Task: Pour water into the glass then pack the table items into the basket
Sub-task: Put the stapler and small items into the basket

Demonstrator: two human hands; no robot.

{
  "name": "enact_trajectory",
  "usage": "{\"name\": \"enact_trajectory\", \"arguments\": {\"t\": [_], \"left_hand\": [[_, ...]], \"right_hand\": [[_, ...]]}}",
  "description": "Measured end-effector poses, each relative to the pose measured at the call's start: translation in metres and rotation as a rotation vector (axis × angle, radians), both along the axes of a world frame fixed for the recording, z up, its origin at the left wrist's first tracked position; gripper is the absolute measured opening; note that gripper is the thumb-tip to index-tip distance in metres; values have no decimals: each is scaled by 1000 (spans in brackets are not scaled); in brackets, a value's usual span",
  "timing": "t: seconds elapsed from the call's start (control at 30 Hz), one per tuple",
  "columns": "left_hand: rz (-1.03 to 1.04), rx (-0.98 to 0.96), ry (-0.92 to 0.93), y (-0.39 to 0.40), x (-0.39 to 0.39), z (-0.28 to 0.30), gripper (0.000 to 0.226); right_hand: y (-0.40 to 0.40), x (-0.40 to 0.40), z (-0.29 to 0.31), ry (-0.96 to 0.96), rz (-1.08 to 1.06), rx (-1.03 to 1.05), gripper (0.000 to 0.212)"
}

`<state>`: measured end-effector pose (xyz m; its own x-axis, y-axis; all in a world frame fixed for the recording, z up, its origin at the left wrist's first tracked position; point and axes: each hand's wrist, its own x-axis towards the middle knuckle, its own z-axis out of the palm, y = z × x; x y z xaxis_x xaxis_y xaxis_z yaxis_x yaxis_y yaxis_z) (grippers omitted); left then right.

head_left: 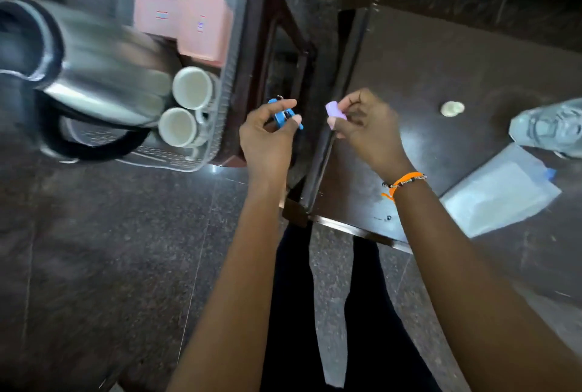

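My left hand (pixel 267 136) grips a small blue clip (pixel 285 114), held in the air between the basket and the dark table (pixel 425 77). My right hand (pixel 367 127) pinches a small purple piece (pixel 334 110) over the table's left edge. The clear plastic basket (pixel 231 45) stands at upper left on a brown stool. It holds two pink boxes (pixel 185 20), two white cups (pixel 192 88) and a steel kettle with a black handle (pixel 78 61), blurred and close to the camera.
On the table lie a crumpled clear bottle (pixel 551 128) at the right edge, a clear plastic bag (pixel 497 190) and a small white round lid (pixel 452 108). The brown stool (pixel 283 45) leaves a gap to the table. Dark speckled floor lies below.
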<state>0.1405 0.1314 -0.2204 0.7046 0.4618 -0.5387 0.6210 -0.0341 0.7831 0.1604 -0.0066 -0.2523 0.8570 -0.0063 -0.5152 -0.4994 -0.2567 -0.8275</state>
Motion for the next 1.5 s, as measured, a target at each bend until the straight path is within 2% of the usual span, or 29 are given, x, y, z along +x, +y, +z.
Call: {"name": "enact_trajectory", "arguments": {"t": [0.17,0.3,0.43,0.57,0.63,0.73,0.83,0.97,1.13,1.2,1.3,1.37,1.43,1.5], "left_hand": [[110,52,-91,79,30,23,28],[169,-15,-94,122,46,28,29],[159,-73,-89,139,59,37,27],[150,-148,-83,146,76,42,44],[149,-171,-89,149,85,41,49],[143,-183,-122,149,96,39,41],[173,-246,-140,151,106,34,32],[197,-349,-120,153,114,31,28],[196,-361,-139,154,124,31,26],[150,-307,-147,157,130,29,27],[20,-198,-121,161,134,27,30],[-28,-144,-92,161,133,26,32],[-45,-112,-71,160,132,23,33],[-55,-94,-51,159,130,20,34]], "right_hand": [[85,51,36,-17,51,130,14],[139,87,46,3,-33,196,10],[175,124,45,4,-139,119,18],[191,149,44,-2,-191,59,3],[195,149,44,-10,-178,3,9],[196,135,49,18,-32,-7,21],[199,120,55,40,106,77,20],[196,127,59,21,21,118,24],[193,150,61,120,134,201,22],[196,160,61,125,156,163,13],[204,178,57,62,93,54,16],[210,193,49,-44,93,-116,14],[218,206,38,-153,183,-341,25],[224,213,29,-188,260,-465,30]]}}
